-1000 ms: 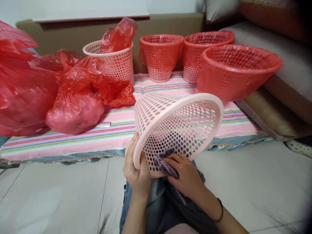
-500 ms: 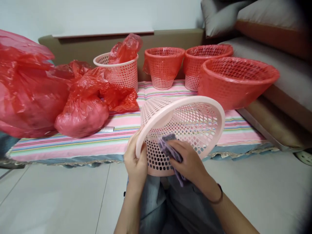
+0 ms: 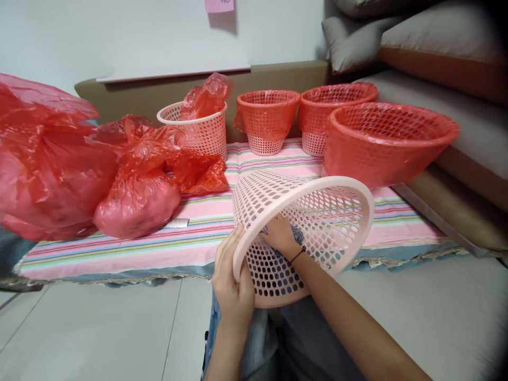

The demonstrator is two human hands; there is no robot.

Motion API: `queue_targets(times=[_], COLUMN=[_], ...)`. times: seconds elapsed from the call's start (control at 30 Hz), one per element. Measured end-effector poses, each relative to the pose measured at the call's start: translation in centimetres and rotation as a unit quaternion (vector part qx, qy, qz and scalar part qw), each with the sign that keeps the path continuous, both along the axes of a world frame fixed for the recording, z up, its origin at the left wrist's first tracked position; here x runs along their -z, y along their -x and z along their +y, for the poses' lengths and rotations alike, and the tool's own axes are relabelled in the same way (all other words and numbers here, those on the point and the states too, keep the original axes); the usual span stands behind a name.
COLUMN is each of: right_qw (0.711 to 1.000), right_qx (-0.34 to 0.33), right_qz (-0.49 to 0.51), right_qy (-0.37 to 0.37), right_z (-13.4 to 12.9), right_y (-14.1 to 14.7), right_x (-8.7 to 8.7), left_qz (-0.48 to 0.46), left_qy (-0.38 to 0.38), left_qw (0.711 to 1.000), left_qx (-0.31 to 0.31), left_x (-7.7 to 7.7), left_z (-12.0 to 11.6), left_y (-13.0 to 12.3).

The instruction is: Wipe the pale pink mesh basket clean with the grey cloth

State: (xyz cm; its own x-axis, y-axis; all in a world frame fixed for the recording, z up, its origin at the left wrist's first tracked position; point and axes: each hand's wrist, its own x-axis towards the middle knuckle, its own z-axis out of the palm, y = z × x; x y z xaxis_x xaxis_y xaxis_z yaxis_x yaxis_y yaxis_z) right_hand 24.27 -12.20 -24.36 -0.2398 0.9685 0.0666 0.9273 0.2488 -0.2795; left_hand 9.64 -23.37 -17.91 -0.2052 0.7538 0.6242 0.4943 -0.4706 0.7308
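Note:
A pink perforated basket (image 3: 262,203) lies tipped on its side, its mouth turned toward me and to the right. My left hand (image 3: 234,270) grips the rim at the basket's left, thumb inside and fingers outside. Deep inside the basket is my right hand (image 3: 280,233), closed on a purple-grey cloth (image 3: 297,234) that lies against the inner wall. Part of the cloth and the fingertips are hidden behind the hand.
Behind stand a pink basket (image 3: 206,132) holding a red bag and three baskets covered in red plastic (image 3: 268,114). Filled red bags (image 3: 138,203) lie at the left on the striped cloth (image 3: 119,254). Cushions (image 3: 444,47) are piled at the right.
My right hand has gone deeper into the basket with the cloth. The view has tilted up a little, and a pink note on the wall has come into view.

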Motion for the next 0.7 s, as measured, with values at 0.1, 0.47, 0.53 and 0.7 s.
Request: queue_targets(times=[0.1,0.47,0.53,0.7], right_qw=[1.0,0.985,0.979,0.971], right_qx=[-0.015,0.045,0.056,0.051], right_qz=[-0.007,0.166,0.196,0.233], right_qy=[0.01,0.021,0.018,0.021], right_z=[-3.2,-17.1,-16.9,-15.5], right_y=[-0.4,-2.7,-2.8,-3.2], right_x=[-0.9,-1.2,-1.0,-1.3], left_qz=[0.0,-0.001,-0.001,-0.056], left_qy=[0.001,0.0,0.006,0.067], left_qw=[1.0,0.998,0.997,0.992], left_qx=[-0.016,0.057,0.08,0.096], left_x=[-0.1,-0.7,-0.8,1.9], left_z=[-0.2,-0.7,-0.8,-2.3], left_y=[-0.1,0.0,0.1,2.5])
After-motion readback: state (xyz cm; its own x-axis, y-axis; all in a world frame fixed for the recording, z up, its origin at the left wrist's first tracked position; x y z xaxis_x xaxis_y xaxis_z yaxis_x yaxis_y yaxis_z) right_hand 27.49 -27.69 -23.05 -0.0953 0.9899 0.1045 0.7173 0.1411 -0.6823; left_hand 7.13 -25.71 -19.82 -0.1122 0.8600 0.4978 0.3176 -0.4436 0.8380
